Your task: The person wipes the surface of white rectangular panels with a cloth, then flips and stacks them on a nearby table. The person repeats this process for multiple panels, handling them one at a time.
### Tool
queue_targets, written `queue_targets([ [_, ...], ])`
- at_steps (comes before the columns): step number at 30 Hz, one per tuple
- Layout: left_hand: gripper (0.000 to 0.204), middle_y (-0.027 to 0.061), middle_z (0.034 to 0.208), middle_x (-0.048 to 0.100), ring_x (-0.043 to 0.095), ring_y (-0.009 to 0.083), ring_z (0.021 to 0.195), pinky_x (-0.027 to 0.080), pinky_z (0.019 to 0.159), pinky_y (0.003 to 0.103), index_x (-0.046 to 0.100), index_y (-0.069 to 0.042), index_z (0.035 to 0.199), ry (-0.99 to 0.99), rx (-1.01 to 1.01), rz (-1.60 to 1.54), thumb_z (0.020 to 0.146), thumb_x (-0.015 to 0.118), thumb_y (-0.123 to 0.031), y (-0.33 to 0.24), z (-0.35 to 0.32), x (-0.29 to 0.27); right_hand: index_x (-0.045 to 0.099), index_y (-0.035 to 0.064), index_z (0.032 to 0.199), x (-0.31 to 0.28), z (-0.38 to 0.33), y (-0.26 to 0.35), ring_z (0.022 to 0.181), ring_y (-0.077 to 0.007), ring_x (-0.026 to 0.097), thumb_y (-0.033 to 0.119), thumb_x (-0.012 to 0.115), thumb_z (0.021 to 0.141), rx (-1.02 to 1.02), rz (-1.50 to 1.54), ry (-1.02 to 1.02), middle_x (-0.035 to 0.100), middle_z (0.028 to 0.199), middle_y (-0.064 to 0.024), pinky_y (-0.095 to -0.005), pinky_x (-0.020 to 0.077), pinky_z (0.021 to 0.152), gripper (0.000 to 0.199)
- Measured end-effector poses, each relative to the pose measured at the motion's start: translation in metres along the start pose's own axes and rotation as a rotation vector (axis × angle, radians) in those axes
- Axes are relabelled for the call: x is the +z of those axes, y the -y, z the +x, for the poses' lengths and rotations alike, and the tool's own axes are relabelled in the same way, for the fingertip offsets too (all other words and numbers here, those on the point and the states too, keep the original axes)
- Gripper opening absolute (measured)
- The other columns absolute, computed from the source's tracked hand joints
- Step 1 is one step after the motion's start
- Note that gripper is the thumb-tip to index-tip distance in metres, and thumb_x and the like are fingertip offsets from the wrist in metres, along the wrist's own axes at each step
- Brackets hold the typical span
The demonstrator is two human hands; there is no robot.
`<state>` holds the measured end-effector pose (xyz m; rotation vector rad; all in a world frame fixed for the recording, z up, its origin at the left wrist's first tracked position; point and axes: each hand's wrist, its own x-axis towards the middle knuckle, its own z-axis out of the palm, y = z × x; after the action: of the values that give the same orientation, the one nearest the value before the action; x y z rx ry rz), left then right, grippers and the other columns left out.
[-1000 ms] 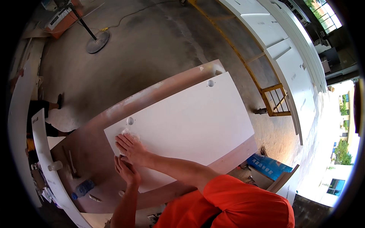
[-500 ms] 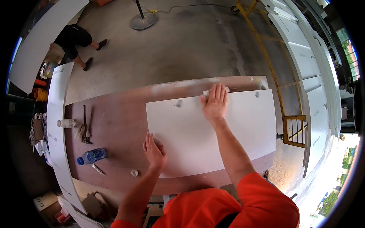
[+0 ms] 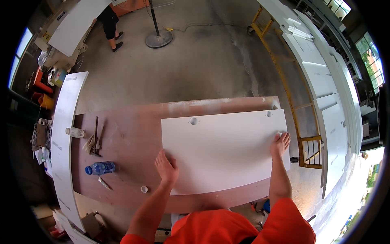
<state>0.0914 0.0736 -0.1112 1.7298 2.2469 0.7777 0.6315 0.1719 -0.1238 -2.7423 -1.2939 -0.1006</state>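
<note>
A white panel (image 3: 219,154) with two round holes near its far edge lies on the reddish-brown worktable. My left hand (image 3: 167,167) rests at the panel's left edge, fingers stretched out, holding nothing. By the panel's right edge, my right hand (image 3: 280,144) presses a small white cloth (image 3: 279,133) against the surface; most of the cloth is hidden beneath the fingers.
Left on the worktable (image 3: 126,158) are a blue-capped bottle (image 3: 102,167), a white tube (image 3: 104,184), a small white cap (image 3: 144,189), a hammer (image 3: 96,138) and a clear jar (image 3: 75,132). A yellow metal frame (image 3: 280,69) stands right. Another person's legs (image 3: 110,30) show far left.
My right hand has moved with the cloth from the panel's far edge to its right edge. My left hand stays by the left edge. The other person has moved farther away.
</note>
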Motion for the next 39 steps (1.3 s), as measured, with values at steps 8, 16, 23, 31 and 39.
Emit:
queue_targets([
  [8, 0.049, 0.0228, 0.119, 0.061, 0.059, 0.0419, 0.112, 0.048, 0.095, 0.048, 0.056, 0.003, 0.129, 0.08, -0.327, -0.102, 0.098, 0.067, -0.033, 0.001, 0.009, -0.01, 0.047, 0.005, 0.143, -0.022, -0.074, -0.094, 0.131, -0.039, 0.049, 0.039, 0.054, 0.101, 0.156, 0.132, -0.019, 0.054, 0.142, -0.0181, -0.0519, 0.0383, 0.109, 0.054],
  [16, 0.042, 0.0134, 0.082, 0.062, 0.056, 0.0239, 0.074, 0.047, 0.066, 0.043, 0.063, 0.008, 0.097, 0.231, -0.396, -0.282, 0.098, 0.068, -0.033, 0.086, 0.009, -0.026, 0.058, 0.0042, 0.118, -0.07, -0.185, -0.126, 0.114, -0.0372, 0.059, 0.04, 0.063, 0.095, 0.366, 0.287, 0.148, 0.063, 0.119, -0.0182, -0.0509, 0.0456, 0.096, 0.043],
  [23, 0.036, 0.0157, 0.092, 0.065, 0.061, 0.028, 0.082, 0.049, 0.075, 0.042, 0.065, 0.006, 0.107, 0.349, -0.067, -0.532, 0.096, 0.068, -0.028, 0.071, -0.015, -0.109, 0.064, -0.0064, 0.092, -0.227, -0.156, -0.178, 0.061, -0.0255, 0.062, 0.028, 0.067, 0.091, 0.457, 0.848, 0.535, 0.065, 0.071, -0.0131, -0.0411, 0.0524, 0.062, 0.034],
  [31, 0.05, 0.0069, 0.087, 0.07, 0.064, 0.0156, 0.07, 0.049, 0.053, 0.031, 0.068, 0.0, 0.122, 0.703, -0.639, -1.164, 0.102, 0.058, -0.044, -0.033, 0.002, -0.237, 0.069, -0.0054, 0.084, -0.376, -0.011, -0.188, 0.062, -0.0303, 0.066, 0.014, 0.063, 0.078, 0.032, 0.487, 0.3, 0.064, 0.068, -0.0214, -0.0414, 0.0511, 0.06, 0.021],
  [39, 0.055, 0.0037, 0.097, 0.059, 0.054, 0.015, 0.084, 0.044, 0.071, 0.03, 0.062, -0.002, 0.104, -0.067, -0.329, -0.893, 0.107, 0.047, -0.055, -0.03, 0.046, -0.08, 0.067, 0.0019, 0.083, -0.273, 0.118, -0.085, 0.061, -0.0195, 0.063, 0.02, 0.061, 0.092, 0.222, 1.337, 0.144, 0.065, 0.073, -0.0097, -0.0357, 0.0501, 0.056, 0.021],
])
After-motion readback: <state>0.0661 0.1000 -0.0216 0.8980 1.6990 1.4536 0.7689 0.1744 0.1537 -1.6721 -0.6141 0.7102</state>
